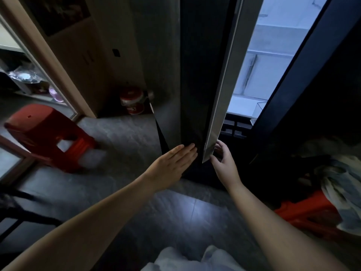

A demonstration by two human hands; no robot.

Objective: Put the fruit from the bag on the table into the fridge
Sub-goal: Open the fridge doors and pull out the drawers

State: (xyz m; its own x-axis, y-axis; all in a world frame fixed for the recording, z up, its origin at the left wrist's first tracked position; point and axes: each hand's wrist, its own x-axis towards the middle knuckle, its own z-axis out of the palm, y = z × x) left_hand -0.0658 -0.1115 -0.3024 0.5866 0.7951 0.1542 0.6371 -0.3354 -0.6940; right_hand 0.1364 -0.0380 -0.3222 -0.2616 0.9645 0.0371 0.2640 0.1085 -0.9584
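Fridge (pixel 254 75) stands far centre, its door (pixel 219 98) ajar, with the lit interior showing to the right. The left hand (pixel 172 163) lies flat on the dark door face, fingers (pixel 187 151) straight and pressed together. The right hand (pixel 224 163) curls its fingers round the door's lower edge. A red stool (pixel 48 133) stands left.

Right hand (pixel 224 165) fingertips partly hidden behind fridge door (pixel 220 98) edge. Fridge interior (pixel 259 61) mostly screened by door. Shelf items (pixel 25 77) blurred, not identified.

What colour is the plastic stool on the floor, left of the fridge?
The stool is red, shown best in the head view.
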